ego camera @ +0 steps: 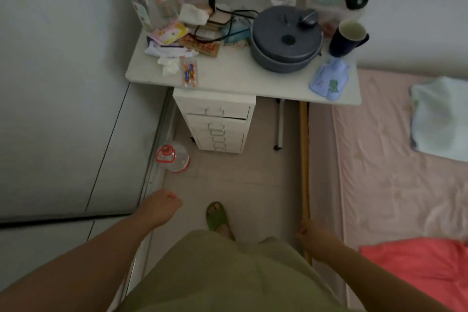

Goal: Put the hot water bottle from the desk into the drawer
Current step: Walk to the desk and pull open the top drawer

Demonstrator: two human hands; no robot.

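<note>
- Pale-blue soft hot water bottle (329, 79) is seen flat at the white desk's (235, 72) front right corner, untouched.
- White drawer unit (217, 121) is tucked beneath the desk, its top drawer slightly ajar.
- Left hand (162, 206) is loosely clenched, empty; right hand (316, 238) is curled, nothing grasped.
</note>
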